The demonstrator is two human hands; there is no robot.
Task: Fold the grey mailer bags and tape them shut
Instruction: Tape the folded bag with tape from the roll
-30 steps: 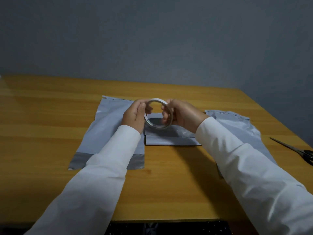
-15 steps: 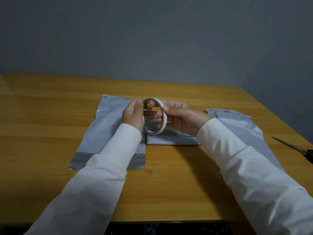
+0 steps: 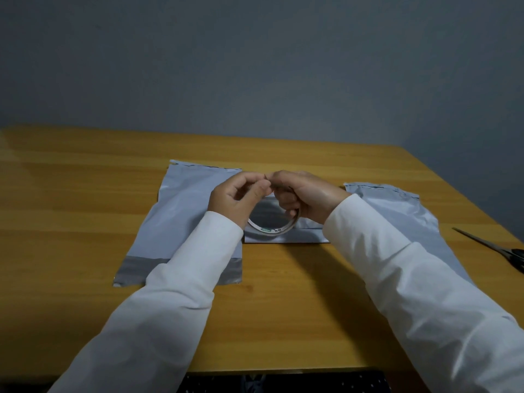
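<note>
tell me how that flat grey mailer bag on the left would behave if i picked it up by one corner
The flat grey mailer bag looks like thin plastic film lying limp on the table, so it would probably droop and fold, not stay stiff. It seems empty, so likely very light. Its faint sheen suggests a slippery surface.

Three mailer bags (image 3: 181,211), one tape roll (image 3: 272,226), one scissors (image 3: 499,249).

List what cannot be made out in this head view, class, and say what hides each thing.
- Tape roll: upper half hidden by both hands.
- Tape's loose end: too small; left hand pinches by right hand.
- Folded mailer bag: mostly behind hands and roll.
- Scissors: handles cut by right edge.
- Roll's label: too small to read.
</note>
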